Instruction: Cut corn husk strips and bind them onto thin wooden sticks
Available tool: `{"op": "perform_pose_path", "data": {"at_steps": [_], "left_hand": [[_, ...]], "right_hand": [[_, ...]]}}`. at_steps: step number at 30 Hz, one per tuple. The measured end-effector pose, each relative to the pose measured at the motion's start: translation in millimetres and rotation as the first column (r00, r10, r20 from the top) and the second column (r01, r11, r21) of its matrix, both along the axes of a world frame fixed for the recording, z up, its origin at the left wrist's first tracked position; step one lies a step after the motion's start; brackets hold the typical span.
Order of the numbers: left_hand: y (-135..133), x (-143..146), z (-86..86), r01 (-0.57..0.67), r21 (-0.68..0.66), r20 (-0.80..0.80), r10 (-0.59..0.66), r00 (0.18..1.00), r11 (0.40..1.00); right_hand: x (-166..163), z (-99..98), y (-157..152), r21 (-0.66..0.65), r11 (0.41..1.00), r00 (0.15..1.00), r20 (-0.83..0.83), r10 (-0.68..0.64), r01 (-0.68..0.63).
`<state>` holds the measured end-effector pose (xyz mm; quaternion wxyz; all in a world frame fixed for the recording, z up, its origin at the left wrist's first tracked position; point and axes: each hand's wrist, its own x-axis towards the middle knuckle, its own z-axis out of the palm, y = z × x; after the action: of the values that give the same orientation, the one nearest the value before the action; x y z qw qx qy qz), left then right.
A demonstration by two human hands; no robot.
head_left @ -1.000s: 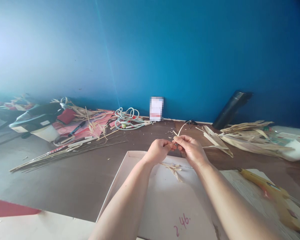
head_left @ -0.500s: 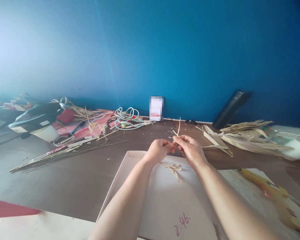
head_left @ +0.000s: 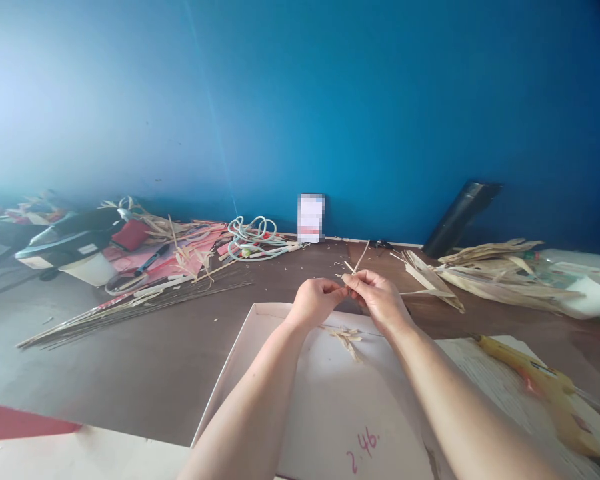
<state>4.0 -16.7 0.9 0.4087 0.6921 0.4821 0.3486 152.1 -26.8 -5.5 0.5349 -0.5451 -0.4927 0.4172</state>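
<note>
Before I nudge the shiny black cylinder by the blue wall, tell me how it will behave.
The shiny black cylinder leans at a slant, so a push could topple it. Its rounded side suggests it may roll once flat.

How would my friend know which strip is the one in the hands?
Find the white box at the bottom, marked 2.46. By its far edge, the left hand and right hand come together. The thin, pale strip sticks up there, leaning right, while the bunch below lies in the box and the husks lie farther right.
</note>
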Motion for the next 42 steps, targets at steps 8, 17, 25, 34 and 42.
{"op": "perform_pose_path", "data": {"at_steps": [8, 17, 25, 34, 42], "left_hand": [[1.0, 0.8, -1.3, -0.004, 0.024, 0.061, 0.003, 0.998, 1.000], [0.5, 0.3, 1.9, -0.031, -0.005, 0.089, 0.031, 0.996, 1.000], [0.0, -0.5, 4.0, -0.016, -0.076, 0.154, 0.027, 0.988, 0.997], [-0.2, -0.8, 3.9, -0.001, -0.089, 0.134, 0.013, 0.991, 0.996], [0.0, -0.7, 3.8, 0.006, -0.095, 0.111, 0.004, 0.994, 0.995]], "right_hand": [[0.3, -5.0, 2.4, 0.014, 1.000, 1.000, -0.009, -0.006, 0.006], [-1.6, -3.8, 0.9, -0.013, 0.998, 0.989, -0.129, 0.067, -0.069], [-0.8, 1.6, 0.3, -0.072, 0.990, 0.936, -0.338, 0.094, -0.125], [0.3, 9.2, -2.9, -0.083, 0.980, 0.896, -0.424, 0.129, -0.181], [-1.2, 9.9, 0.0, -0.072, 0.997, 0.906, -0.423, 0.008, -0.042]]}}
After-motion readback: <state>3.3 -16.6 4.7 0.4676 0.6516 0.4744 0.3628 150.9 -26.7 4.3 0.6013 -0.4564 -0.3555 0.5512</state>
